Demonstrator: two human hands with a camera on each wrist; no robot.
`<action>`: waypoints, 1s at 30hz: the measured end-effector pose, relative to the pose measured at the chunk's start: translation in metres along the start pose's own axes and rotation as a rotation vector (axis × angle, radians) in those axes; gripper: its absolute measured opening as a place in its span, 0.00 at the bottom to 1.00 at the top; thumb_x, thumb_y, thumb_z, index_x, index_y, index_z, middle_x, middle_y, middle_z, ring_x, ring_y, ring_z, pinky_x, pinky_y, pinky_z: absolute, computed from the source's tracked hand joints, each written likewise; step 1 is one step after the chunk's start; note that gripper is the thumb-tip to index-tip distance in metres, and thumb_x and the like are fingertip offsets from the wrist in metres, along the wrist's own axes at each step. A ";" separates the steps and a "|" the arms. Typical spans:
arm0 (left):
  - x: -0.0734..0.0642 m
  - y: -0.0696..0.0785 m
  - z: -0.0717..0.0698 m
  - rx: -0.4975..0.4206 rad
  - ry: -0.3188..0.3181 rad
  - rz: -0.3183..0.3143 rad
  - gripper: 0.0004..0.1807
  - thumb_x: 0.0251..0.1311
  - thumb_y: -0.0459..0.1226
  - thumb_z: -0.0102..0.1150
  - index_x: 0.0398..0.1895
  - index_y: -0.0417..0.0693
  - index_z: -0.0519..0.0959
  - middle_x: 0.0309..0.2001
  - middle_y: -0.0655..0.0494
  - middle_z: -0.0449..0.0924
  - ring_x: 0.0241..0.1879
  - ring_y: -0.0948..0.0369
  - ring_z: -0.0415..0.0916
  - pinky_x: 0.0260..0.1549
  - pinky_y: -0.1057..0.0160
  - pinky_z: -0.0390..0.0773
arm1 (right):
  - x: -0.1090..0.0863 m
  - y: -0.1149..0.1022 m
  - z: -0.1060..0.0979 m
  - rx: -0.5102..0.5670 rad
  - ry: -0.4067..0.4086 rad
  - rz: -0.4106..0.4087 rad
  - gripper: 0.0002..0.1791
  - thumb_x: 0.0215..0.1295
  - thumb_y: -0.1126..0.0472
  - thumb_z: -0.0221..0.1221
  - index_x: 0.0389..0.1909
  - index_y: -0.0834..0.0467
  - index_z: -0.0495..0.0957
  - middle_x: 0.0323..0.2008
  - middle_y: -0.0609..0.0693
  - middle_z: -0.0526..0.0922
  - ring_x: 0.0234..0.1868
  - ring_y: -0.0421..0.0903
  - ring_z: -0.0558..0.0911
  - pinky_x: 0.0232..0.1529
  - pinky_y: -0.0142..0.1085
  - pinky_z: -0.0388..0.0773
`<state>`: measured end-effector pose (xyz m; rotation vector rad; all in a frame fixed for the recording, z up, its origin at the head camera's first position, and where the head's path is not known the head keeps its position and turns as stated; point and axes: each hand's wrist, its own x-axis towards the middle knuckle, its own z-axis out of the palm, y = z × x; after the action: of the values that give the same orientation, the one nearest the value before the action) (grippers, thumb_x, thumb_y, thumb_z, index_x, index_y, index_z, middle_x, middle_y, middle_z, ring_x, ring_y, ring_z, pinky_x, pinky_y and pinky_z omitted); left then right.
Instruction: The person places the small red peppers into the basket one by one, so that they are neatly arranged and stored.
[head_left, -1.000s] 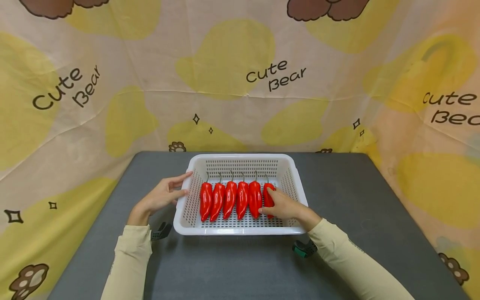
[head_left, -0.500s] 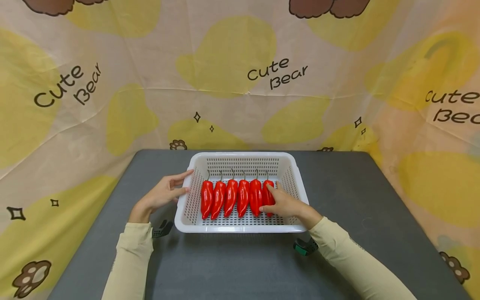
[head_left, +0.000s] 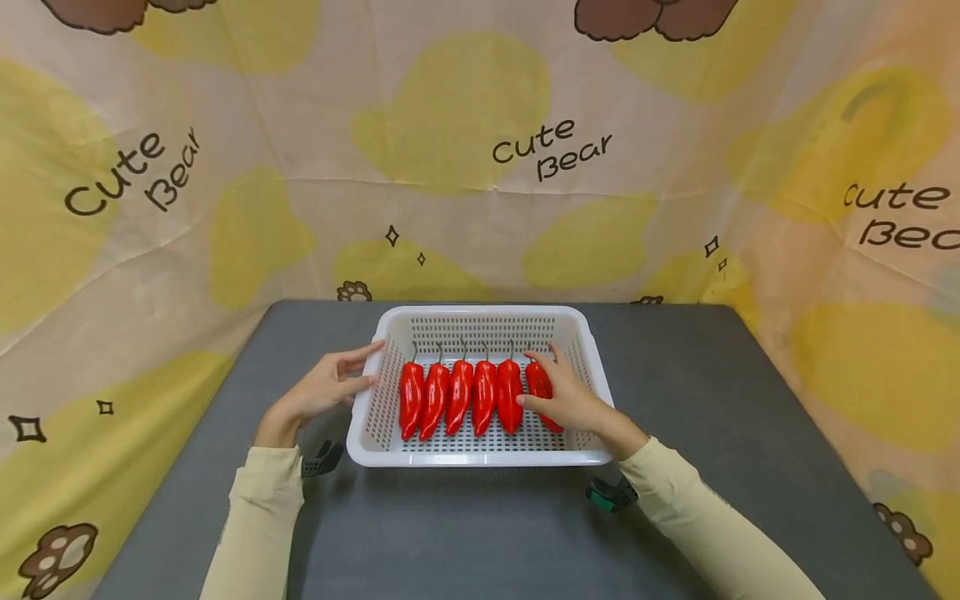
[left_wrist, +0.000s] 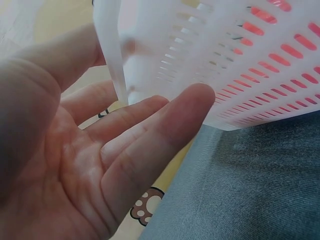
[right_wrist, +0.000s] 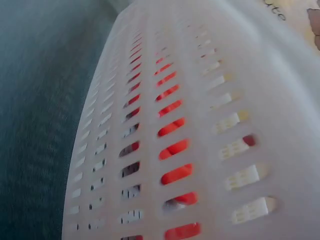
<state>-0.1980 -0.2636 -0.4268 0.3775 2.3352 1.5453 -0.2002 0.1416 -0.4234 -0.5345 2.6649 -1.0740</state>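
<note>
A white plastic basket [head_left: 480, 459] with slotted walls stands on the dark grey table, holding a row of several red peppers [head_left: 484, 398] with green stems. My left hand [head_left: 322, 387] touches the basket's left side, fingers extended along its rim; in the left wrist view its fingers [left_wrist: 145, 155] lie against and below the rim. Inside the basket, my right hand [head_left: 572, 404] has its fingers spread around the rightmost pepper [head_left: 537, 380], partly covering it. That pepper leans, tip to the right. The thumb overlaps the neighbouring pepper [head_left: 509, 396]. The right wrist view shows only the basket's outer wall [right_wrist: 280, 165].
The grey table [head_left: 450, 533] extends in front of and beside the basket. A patterned cloth [head_left: 450, 117] with yellow patches and lettering hangs behind and at both sides. Dark wrist devices [head_left: 611, 495] sit under both sleeves.
My right hand's fingers have spread and shifted off the rightmost pepper, which now tilts with its tip to the right. My left hand stays at the basket's left rim.
</note>
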 end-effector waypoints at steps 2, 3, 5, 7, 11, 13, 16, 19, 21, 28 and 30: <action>-0.001 -0.001 0.001 -0.002 -0.002 0.002 0.38 0.70 0.37 0.60 0.80 0.49 0.56 0.75 0.32 0.61 0.55 0.45 0.82 0.42 0.48 0.88 | -0.002 0.000 -0.002 0.057 -0.001 -0.028 0.43 0.64 0.54 0.65 0.77 0.57 0.57 0.79 0.68 0.45 0.78 0.70 0.51 0.68 0.74 0.59; -0.001 -0.001 0.001 -0.003 -0.004 0.002 0.38 0.70 0.37 0.59 0.80 0.48 0.56 0.75 0.32 0.61 0.55 0.44 0.82 0.43 0.47 0.88 | -0.003 0.000 -0.003 0.092 -0.005 -0.041 0.43 0.65 0.54 0.65 0.77 0.57 0.57 0.79 0.67 0.47 0.78 0.70 0.52 0.68 0.74 0.60; -0.001 -0.002 0.001 -0.007 -0.006 0.002 0.38 0.70 0.37 0.60 0.80 0.48 0.56 0.75 0.32 0.61 0.55 0.44 0.82 0.43 0.47 0.88 | -0.005 0.000 -0.005 0.168 -0.020 -0.068 0.42 0.66 0.55 0.64 0.77 0.57 0.55 0.78 0.66 0.50 0.77 0.71 0.53 0.69 0.71 0.62; -0.001 -0.003 0.001 -0.014 -0.009 0.002 0.38 0.70 0.36 0.59 0.80 0.48 0.56 0.75 0.32 0.60 0.55 0.43 0.82 0.43 0.46 0.88 | -0.007 0.000 -0.010 0.232 -0.032 -0.087 0.42 0.67 0.56 0.63 0.77 0.56 0.54 0.77 0.65 0.51 0.76 0.73 0.55 0.69 0.69 0.64; 0.000 -0.004 0.002 -0.017 -0.012 0.009 0.38 0.70 0.36 0.59 0.80 0.48 0.56 0.75 0.32 0.60 0.55 0.44 0.82 0.42 0.46 0.88 | -0.011 0.001 -0.021 0.297 -0.034 -0.110 0.39 0.70 0.57 0.61 0.77 0.54 0.55 0.78 0.63 0.53 0.76 0.74 0.55 0.70 0.67 0.63; 0.001 -0.003 0.002 -0.011 -0.014 0.014 0.38 0.70 0.37 0.59 0.80 0.48 0.56 0.75 0.32 0.60 0.55 0.44 0.82 0.42 0.47 0.88 | -0.013 0.002 -0.028 0.312 -0.025 -0.126 0.38 0.71 0.58 0.60 0.77 0.55 0.55 0.78 0.63 0.54 0.75 0.74 0.58 0.69 0.67 0.66; 0.001 -0.001 0.001 0.002 -0.009 0.014 0.38 0.70 0.37 0.60 0.80 0.48 0.56 0.75 0.32 0.61 0.54 0.45 0.82 0.42 0.48 0.88 | -0.014 0.002 -0.037 0.325 -0.007 -0.153 0.36 0.71 0.60 0.59 0.77 0.57 0.57 0.77 0.65 0.57 0.73 0.73 0.63 0.65 0.66 0.71; 0.001 0.001 0.001 0.020 0.000 0.008 0.38 0.70 0.38 0.60 0.80 0.48 0.57 0.74 0.32 0.62 0.53 0.46 0.83 0.41 0.49 0.89 | -0.015 0.003 -0.045 0.335 0.012 -0.178 0.35 0.72 0.62 0.57 0.76 0.60 0.57 0.76 0.66 0.58 0.72 0.72 0.66 0.64 0.65 0.73; 0.002 0.002 0.001 0.028 0.008 -0.001 0.38 0.70 0.38 0.60 0.80 0.49 0.57 0.74 0.33 0.62 0.52 0.48 0.83 0.41 0.50 0.89 | -0.015 0.004 -0.049 0.350 0.023 -0.184 0.34 0.73 0.63 0.56 0.76 0.61 0.58 0.76 0.67 0.58 0.71 0.72 0.67 0.64 0.65 0.72; 0.002 0.004 0.003 0.031 0.002 -0.005 0.38 0.70 0.39 0.60 0.80 0.49 0.57 0.74 0.32 0.62 0.52 0.47 0.83 0.41 0.50 0.89 | -0.016 0.006 -0.062 0.384 0.053 -0.215 0.32 0.73 0.64 0.55 0.75 0.64 0.59 0.74 0.69 0.62 0.70 0.72 0.69 0.65 0.64 0.72; 0.003 0.004 0.002 0.030 -0.002 0.002 0.38 0.70 0.38 0.60 0.80 0.48 0.57 0.75 0.32 0.61 0.52 0.47 0.83 0.41 0.51 0.89 | -0.017 0.006 -0.066 0.393 0.061 -0.217 0.31 0.74 0.64 0.55 0.75 0.63 0.59 0.73 0.68 0.64 0.69 0.71 0.70 0.66 0.61 0.72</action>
<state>-0.1994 -0.2590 -0.4238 0.3879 2.3602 1.5113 -0.2082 0.1930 -0.3797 -0.7266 2.3872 -1.6493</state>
